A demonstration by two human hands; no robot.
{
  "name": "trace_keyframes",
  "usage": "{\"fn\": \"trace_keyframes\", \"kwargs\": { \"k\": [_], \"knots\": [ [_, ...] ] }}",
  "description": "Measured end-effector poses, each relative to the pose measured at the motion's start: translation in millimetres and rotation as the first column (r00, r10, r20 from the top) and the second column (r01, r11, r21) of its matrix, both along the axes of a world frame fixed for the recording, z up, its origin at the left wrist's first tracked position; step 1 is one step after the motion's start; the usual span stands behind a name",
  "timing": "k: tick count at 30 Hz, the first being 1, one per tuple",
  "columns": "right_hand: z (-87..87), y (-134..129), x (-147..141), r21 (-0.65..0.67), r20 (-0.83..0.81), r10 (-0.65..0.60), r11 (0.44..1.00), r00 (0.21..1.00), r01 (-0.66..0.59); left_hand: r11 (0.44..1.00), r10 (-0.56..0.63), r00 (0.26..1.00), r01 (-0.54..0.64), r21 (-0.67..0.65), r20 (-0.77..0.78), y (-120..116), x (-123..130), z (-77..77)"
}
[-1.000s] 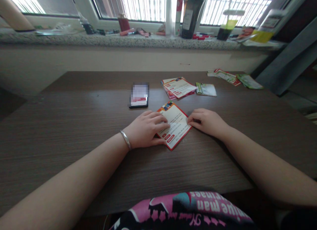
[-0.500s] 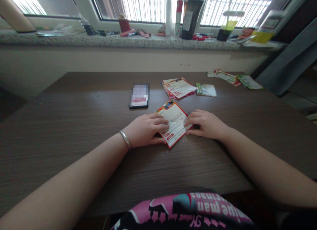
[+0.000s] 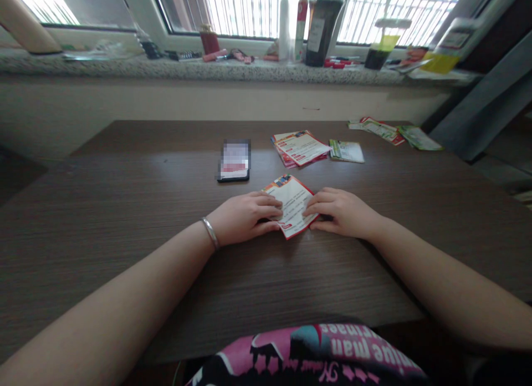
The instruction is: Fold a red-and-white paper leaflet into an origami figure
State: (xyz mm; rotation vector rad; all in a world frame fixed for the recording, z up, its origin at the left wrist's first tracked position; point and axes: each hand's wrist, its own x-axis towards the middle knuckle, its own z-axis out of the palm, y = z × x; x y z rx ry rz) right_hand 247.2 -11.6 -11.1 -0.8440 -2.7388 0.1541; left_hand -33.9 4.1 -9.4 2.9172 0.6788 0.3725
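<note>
A printed card (image 3: 293, 204) with a red edge and a colourful top corner is between my hands, turned cornerwise toward me and slightly bowed. My left hand (image 3: 253, 217) grips its left side, fingers on top and thumb at the lower edge. On the opposite side my right hand (image 3: 338, 213) holds it the same way, fingertips over the printed face. Beyond the card lies a stack of similar cards (image 3: 300, 147). A smaller green-and-white packet or card pile (image 3: 346, 151) touches or nearly touches that stack's right corner.
A phone (image 3: 234, 161) with a blurred screen lies left of the stack on the brown table (image 3: 124, 208). More green and red cards (image 3: 382, 131) are spread at the far right. Bottles (image 3: 320, 36) and small items line the stone windowsill (image 3: 249, 71).
Both hands have drawn slightly closer together, and the card between them now bows and looks narrower. Its near corner has shifted up a little. The stack and phone stay put.
</note>
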Motion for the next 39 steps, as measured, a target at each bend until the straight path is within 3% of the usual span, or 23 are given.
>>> {"fn": "trace_keyframes", "kwargs": {
  "k": [9, 16, 27, 39],
  "knots": [
    [-0.8, -3, -7, 0.102, 0.046, 0.038, 0.994, 0.998, -0.042, 1.0, -0.008, 1.0, 0.008, -0.018, -0.017, 0, -1, 2.1],
    [-2.0, -8, -13, 0.15, 0.066, -0.094, 0.985, 0.993, 0.083, 0.999, -0.031, 0.997, 0.03, -0.017, -0.07, 0, -2, 6.3],
    [0.5, -12, -20, 0.048, 0.001, -0.175, 0.983, 0.985, 0.175, 0.999, 0.034, 0.984, -0.027, 0.044, -0.174, -12, 7, 17.4],
    [-0.8, -9, -23, -0.067, -0.057, -0.085, 0.994, 0.995, 0.082, 0.973, 0.198, 0.98, -0.201, -0.111, -0.031, -19, 17, 16.6]
  ]
}}
